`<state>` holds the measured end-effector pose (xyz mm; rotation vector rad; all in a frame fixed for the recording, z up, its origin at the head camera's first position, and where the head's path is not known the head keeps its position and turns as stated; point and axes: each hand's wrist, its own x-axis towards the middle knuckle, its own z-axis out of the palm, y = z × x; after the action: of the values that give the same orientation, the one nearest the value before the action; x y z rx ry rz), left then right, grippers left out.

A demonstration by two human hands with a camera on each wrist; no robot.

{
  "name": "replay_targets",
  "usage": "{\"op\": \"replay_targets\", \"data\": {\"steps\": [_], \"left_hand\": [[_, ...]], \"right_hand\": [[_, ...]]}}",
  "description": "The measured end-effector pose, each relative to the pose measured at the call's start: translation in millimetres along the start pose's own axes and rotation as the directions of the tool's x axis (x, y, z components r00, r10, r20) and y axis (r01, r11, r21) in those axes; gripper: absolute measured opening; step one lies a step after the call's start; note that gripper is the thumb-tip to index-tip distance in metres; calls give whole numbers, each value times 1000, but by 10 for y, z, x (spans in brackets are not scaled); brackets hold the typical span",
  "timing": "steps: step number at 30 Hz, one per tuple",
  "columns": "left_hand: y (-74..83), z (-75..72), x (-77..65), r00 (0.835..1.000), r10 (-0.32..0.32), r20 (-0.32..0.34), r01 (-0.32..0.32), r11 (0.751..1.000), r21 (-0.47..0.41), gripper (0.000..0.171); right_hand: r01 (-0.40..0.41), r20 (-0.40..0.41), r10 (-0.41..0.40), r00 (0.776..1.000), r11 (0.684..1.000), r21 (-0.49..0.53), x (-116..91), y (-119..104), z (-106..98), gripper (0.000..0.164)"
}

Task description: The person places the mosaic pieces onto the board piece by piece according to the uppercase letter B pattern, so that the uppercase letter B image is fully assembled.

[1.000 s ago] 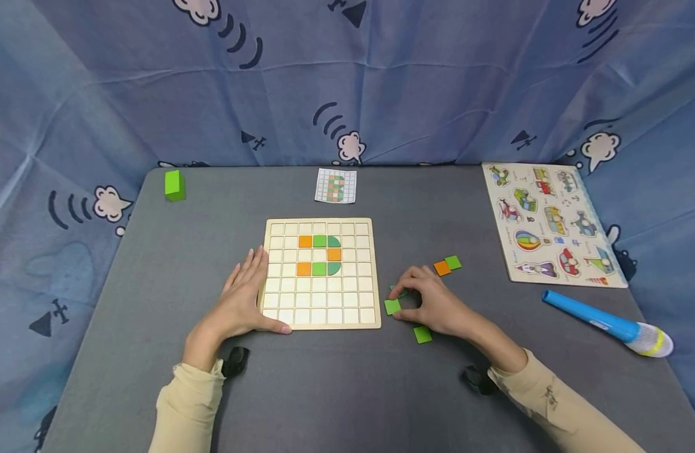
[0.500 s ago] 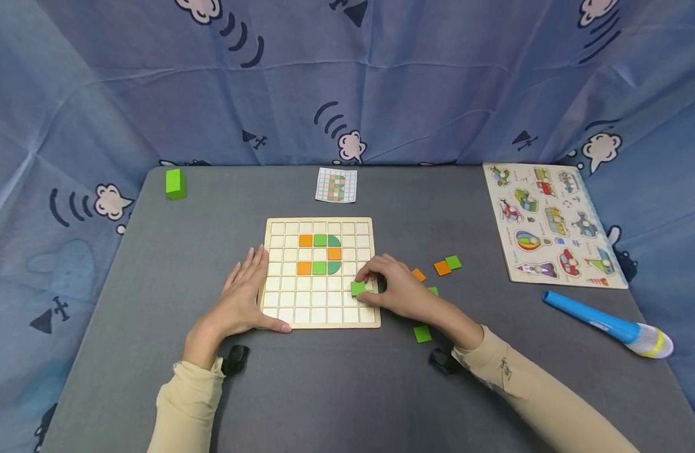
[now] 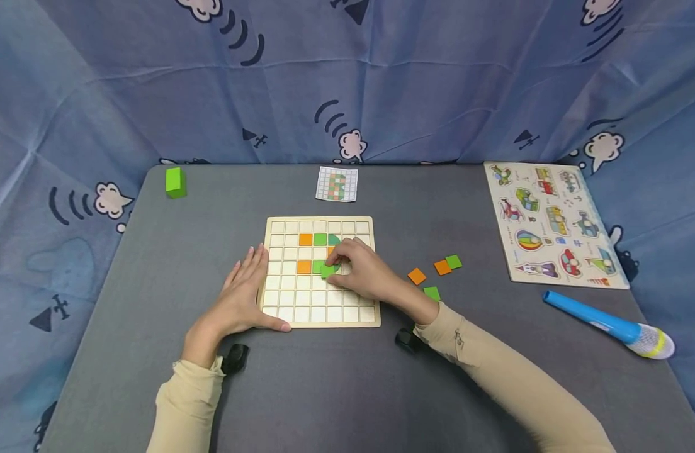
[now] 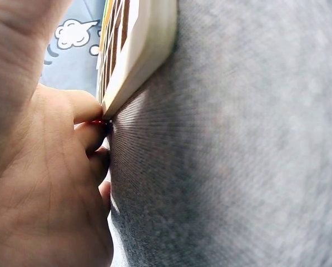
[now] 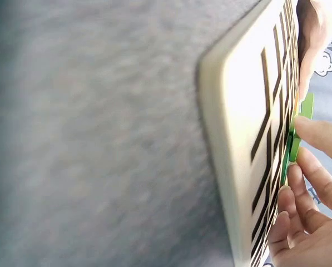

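A pale wooden grid board (image 3: 302,313) lies on the grey table, with orange and green tiles set in several cells. My left hand (image 3: 234,302) rests along its left side, fingers straight and thumb at the near edge. Between the thumb and fingers of my right hand (image 3: 364,270) is a light green square tile (image 3: 327,272), pinched over the middle of the board. This green tile (image 5: 307,105) stands tilted just above the board's face in the right wrist view. The fingers hide part of the tiles at the pattern's right side. In the left wrist view, fingers (image 4: 88,108) touch the board's edge.
Loose tiles lie right of the board, among them an orange tile (image 3: 417,276) and a green tile (image 3: 432,293). A pattern card (image 3: 336,184) lies behind the board. A green block (image 3: 175,182), a picture puzzle (image 3: 556,225) and a blue toy microphone (image 3: 602,322) stand or lie farther out.
My right hand has picked up the green tile from the table right of the board and carried it left over the set tiles. The left hand has stayed in place.
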<state>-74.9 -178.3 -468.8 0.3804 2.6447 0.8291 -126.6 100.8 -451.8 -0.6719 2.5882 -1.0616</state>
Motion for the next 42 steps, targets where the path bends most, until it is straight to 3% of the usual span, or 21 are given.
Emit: {"op": "replay_targets", "data": {"steps": [18, 29, 42], "left_hand": [[-18, 4, 3, 1000, 4, 7, -5, 1000, 17, 154], [24, -14, 8, 1000, 6, 11, -6, 1000, 18, 152], [7, -3, 2, 1000, 0, 9, -1, 1000, 20, 152]], "right_hand": [[-29, -23, 27, 999, 998, -55, 261, -133, 172, 20], [-65, -109, 57, 992, 996, -67, 308, -212, 215, 20], [5, -158, -29, 987, 989, -148, 350, -230, 270, 14]]}}
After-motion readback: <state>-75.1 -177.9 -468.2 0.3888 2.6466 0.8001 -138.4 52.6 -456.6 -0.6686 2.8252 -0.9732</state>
